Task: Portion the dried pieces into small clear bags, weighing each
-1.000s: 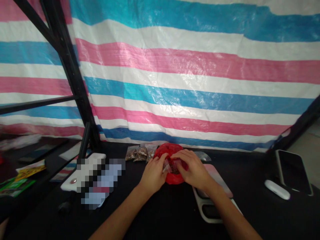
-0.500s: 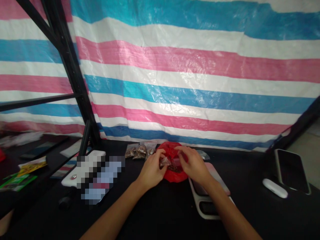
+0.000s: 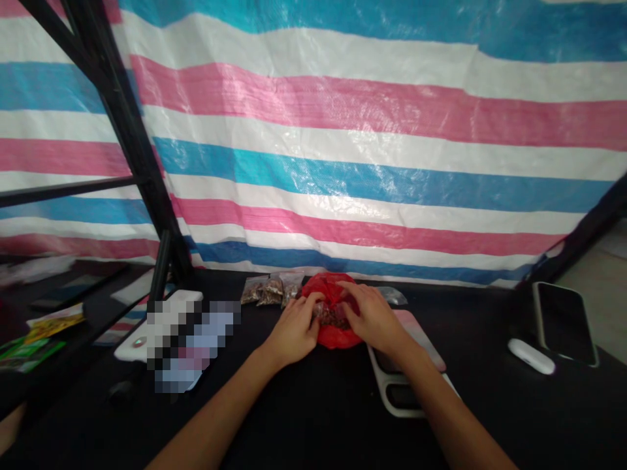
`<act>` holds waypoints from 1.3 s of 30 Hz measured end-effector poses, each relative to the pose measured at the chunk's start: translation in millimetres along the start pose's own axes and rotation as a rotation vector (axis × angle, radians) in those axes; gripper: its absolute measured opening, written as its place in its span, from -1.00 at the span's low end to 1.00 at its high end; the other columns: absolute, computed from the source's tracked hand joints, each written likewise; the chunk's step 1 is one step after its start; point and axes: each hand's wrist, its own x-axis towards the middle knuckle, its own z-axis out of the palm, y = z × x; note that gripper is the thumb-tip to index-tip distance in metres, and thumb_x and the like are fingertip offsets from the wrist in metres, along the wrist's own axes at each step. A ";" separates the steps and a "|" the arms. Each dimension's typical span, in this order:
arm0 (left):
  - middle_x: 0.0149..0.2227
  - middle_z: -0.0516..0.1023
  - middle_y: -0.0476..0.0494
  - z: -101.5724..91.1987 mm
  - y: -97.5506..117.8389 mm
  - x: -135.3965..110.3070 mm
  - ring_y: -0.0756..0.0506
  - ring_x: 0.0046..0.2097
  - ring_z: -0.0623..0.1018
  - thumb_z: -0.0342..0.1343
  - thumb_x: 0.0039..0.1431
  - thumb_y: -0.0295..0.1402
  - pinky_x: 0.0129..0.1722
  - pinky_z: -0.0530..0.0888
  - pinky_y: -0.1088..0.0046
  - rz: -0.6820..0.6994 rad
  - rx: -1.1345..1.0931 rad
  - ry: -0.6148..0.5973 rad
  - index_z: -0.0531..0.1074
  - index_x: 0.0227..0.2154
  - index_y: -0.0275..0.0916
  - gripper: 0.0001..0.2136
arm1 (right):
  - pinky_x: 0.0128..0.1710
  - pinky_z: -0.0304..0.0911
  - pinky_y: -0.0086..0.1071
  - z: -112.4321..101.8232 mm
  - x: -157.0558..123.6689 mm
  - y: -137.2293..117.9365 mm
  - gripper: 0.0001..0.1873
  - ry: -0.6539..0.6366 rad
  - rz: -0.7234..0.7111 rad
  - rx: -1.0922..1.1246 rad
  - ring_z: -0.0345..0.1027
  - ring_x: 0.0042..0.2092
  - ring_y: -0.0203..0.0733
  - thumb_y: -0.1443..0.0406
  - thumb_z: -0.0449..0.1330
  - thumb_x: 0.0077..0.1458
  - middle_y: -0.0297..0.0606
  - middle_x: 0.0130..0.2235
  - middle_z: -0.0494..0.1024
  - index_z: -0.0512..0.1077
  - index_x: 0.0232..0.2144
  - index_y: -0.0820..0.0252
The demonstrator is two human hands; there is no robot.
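Observation:
A red plastic bag (image 3: 333, 336) lies on the black table (image 3: 313, 418), holding dark brown bits. Both hands are over its opening. My left hand (image 3: 294, 329) pinches a small clear packet (image 3: 327, 314) of brown bits at the bag's left side. From the right, my right hand (image 3: 369, 316) closes its fingers on the same packet. Several filled clear packets (image 3: 272, 290) lie just left of the red bag, by the striped tarp.
A small white scale (image 3: 406, 365) with a pink top sits under my right forearm. A phone (image 3: 563, 323) and a white earbud case (image 3: 531, 356) lie far right. A pixelated item (image 3: 189, 343) lies left, colourful packets (image 3: 34, 339) sit on a shelf, and a black metal frame (image 3: 132, 150) stands behind.
Both hands stayed on the small packet over the red bag, shifting a little up and left in the picture. The camera tilted slightly.

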 end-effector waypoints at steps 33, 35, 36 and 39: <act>0.15 0.45 -0.31 2.9 3.3 3.3 -0.24 0.13 0.50 0.21 0.19 -0.30 0.17 0.42 0.10 -0.018 -0.347 0.256 0.10 0.28 -0.20 -0.36 | -0.11 0.29 -0.28 -7.4 0.2 -32.6 -0.84 0.083 -0.205 0.337 0.39 -0.16 -0.15 0.41 0.06 0.29 -0.26 -0.23 0.50 0.40 -0.27 0.10; 0.05 0.51 -0.25 5.8 2.9 5.9 -0.20 0.02 0.56 0.30 0.11 -0.27 0.06 0.49 0.19 -0.092 -0.537 0.251 0.18 0.22 -0.20 -0.35 | -0.15 0.29 -0.30 -6.6 1.0 -27.9 -0.82 0.118 -0.185 0.365 0.39 -0.18 -0.15 0.43 0.01 0.28 -0.26 -0.25 0.49 0.37 -0.29 0.10; 0.00 0.54 -0.22 6.7 2.7 7.4 -0.18 -0.03 0.57 0.30 0.10 -0.24 0.02 0.51 0.23 -0.113 -0.633 0.215 0.27 0.16 -0.22 -0.42 | -0.17 0.29 -0.31 -5.9 1.1 -25.5 -0.81 0.127 -0.168 0.370 0.40 -0.20 -0.16 0.44 0.00 0.27 -0.26 -0.26 0.49 0.36 -0.29 0.09; -0.16 0.61 -0.19 6.0 3.5 11.2 -0.14 -0.14 0.59 0.22 0.18 -0.11 -0.09 0.52 0.32 -0.136 -0.831 0.096 0.49 -0.12 -0.28 -0.65 | -0.18 0.31 -0.31 -3.3 0.9 -21.3 -0.81 0.143 -0.108 0.376 0.41 -0.23 -0.16 0.43 -0.02 0.26 -0.27 -0.27 0.50 0.35 -0.27 0.09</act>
